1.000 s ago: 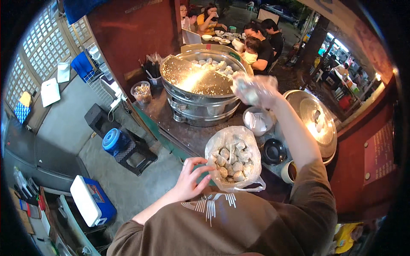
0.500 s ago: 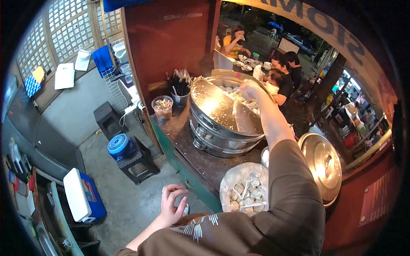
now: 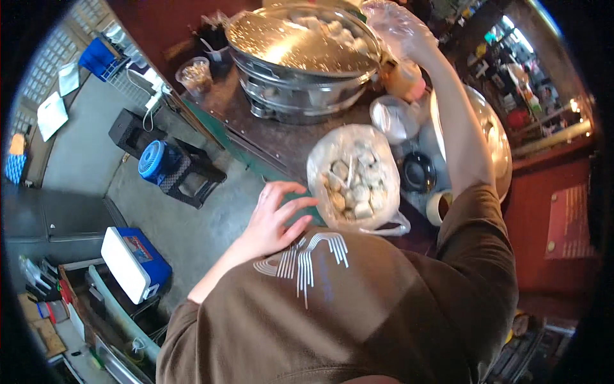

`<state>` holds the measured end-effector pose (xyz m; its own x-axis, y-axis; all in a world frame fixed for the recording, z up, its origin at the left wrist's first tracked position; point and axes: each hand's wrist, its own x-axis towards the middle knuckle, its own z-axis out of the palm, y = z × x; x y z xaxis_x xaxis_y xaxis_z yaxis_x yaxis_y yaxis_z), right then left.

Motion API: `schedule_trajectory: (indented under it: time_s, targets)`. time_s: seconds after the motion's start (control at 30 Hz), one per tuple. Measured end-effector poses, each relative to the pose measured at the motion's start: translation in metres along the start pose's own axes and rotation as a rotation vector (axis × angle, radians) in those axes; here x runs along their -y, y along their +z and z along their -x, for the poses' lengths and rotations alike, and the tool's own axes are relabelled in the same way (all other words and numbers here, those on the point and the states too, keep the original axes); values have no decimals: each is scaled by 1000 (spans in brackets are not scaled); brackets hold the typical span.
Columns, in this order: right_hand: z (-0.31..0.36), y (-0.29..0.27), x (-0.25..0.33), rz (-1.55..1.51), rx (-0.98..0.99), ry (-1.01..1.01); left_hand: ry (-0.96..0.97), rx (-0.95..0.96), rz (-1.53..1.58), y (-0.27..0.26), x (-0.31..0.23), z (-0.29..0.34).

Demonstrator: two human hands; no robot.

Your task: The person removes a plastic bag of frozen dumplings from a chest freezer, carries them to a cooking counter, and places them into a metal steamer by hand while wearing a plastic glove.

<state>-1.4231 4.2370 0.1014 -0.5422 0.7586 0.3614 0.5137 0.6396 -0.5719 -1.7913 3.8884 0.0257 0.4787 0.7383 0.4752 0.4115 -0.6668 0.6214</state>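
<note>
My right hand is raised beside the far right rim of a round metal steamer. Clear plastic covers the hand like a loose glove or bag, and blur hides its fingers. Pale dumplings sit in the steamer's top tier, partly covered by a shiny metal half-cover. My left hand hangs open in front of my shirt, fingers apart and curved, holding nothing. Near it on the counter is a clear plastic bag of dumplings with thin white tongs-like sticks on top.
Right of the bag are a clear tub, a dark bowl, a beige cup and a large metal lid. A sauce cup stands left of the steamer. On the floor are a blue fan on a black stool and a cooler.
My right hand has left the steamer's dumplings and moved to the right past its rim. My left hand has come closer to the dumpling bag. The view has tilted down and shifted.
</note>
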Motion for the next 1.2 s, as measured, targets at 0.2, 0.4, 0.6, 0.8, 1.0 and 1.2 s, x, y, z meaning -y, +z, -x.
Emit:
schedule_trajectory:
  time_s: [0.2, 0.4, 0.6, 0.8, 1.0, 1.2]
  targets:
    - [166, 53, 193, -382, 291, 213, 132, 263, -25, 35, -30, -20]
    - [214, 135, 211, 442, 868, 227, 242, 373, -69, 57, -49, -13]
    - [241, 172, 220, 482, 659, 385, 154, 196, -89, 61, -61, -4]
    - [246, 174, 224, 459, 603, 557, 94, 163, -181, 60, -67, 10]
    - [235, 168, 228, 372, 651, 482, 55, 20, -105, 54, -53, 2]
    - [277, 173, 179, 496, 366, 355, 5, -524, -331, -6, 69, -89]
